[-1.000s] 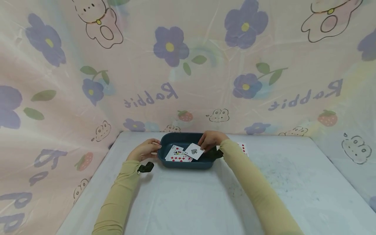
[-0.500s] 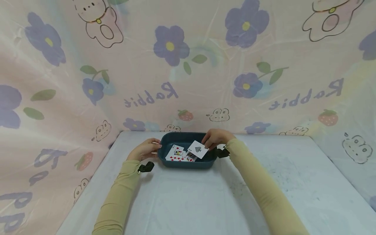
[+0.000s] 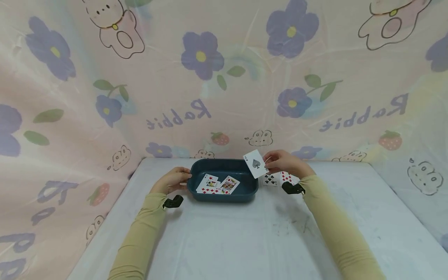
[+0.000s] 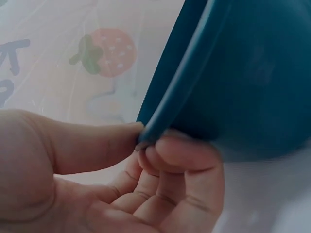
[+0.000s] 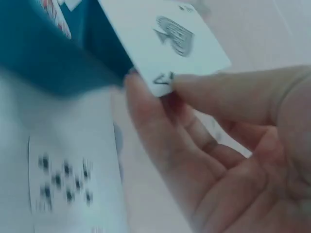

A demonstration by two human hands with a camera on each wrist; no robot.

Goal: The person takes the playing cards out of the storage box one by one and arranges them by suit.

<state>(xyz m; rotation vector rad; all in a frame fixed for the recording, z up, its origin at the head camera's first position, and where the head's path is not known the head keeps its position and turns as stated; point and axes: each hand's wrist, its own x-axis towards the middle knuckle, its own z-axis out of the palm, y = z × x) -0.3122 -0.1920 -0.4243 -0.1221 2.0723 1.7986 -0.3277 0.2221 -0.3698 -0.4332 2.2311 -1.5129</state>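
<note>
A dark blue rectangular basin [image 3: 224, 197] stands on the table, with several playing cards lying face up at its left and middle, a king or other face card [image 3: 230, 184] among them. My left hand [image 3: 171, 179] pinches the basin's left rim; in the left wrist view its thumb is on one side of the rim [image 4: 167, 104] and its curled fingers on the other. An ace of spades [image 3: 255, 164] is raised over the basin's right end, tilted. My right hand [image 3: 285, 162] pinches its lower right corner between thumb and fingers, seen closely in the right wrist view.
Right of the basin, a black-suited card [image 3: 270, 179] and a red diamonds card [image 3: 287, 177] lie face up on the white table [image 3: 224, 241], partly behind the right wrist's camera. A patterned curtain [image 3: 238, 93] hangs behind and at the sides.
My right hand has lifted the ace of spades out from over the middle of the basin and moved right. The face card under it and the cards beside the basin now show. The left hand stays put.
</note>
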